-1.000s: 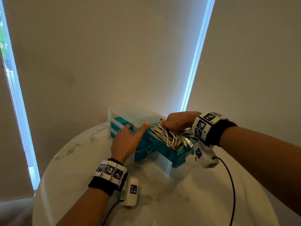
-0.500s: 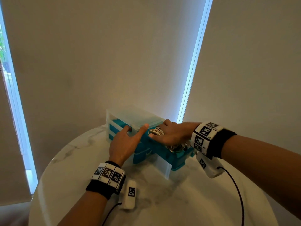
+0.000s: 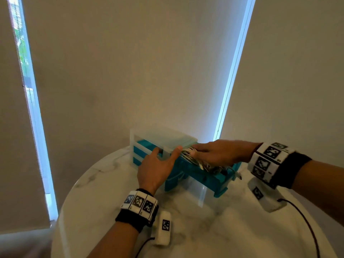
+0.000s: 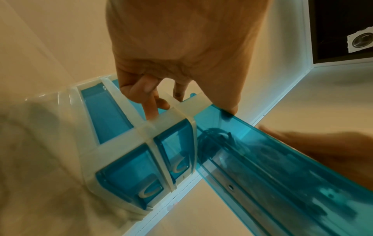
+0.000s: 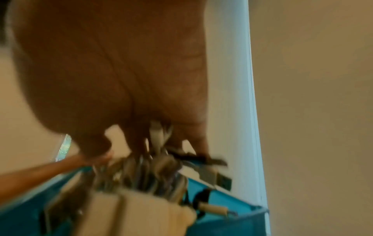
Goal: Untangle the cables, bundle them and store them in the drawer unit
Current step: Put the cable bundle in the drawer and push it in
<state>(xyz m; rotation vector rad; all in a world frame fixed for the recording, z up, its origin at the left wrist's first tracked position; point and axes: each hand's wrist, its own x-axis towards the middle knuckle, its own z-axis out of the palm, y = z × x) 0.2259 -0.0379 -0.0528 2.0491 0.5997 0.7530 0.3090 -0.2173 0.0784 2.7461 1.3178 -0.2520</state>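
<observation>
Drawer unit [image 3: 163,141], translucent white frame with teal drawers, stands near the far edge of the round marble table [image 3: 214,229]. Its top right drawer [image 3: 208,176] is pulled well out toward the table's right edge; the other teal drawers sit closed in the frame. Cable bundle [image 3: 191,157], pale cords coiled together, lies in the open drawer at its inner end, close to the frame, with some dark cable and a plug beside it toward the drawer front. Right hand [image 3: 221,152] lies flat on top of the bundle, fingers extended and close together, pressing down; the right wrist view is blurred, so whether any fingertip hooks a cord cannot be told. Left hand [image 3: 158,169] braces the frame: fingers spread, thumb against the frame's top front edge, fingertips [image 4: 153,102] on the frame's front crossbar. Both wrists carry bands with black-and-white square coded markers; no readable text or brand on them, nor on the unit. Small white modules with the same kind of marker hang under each wrist.
</observation>
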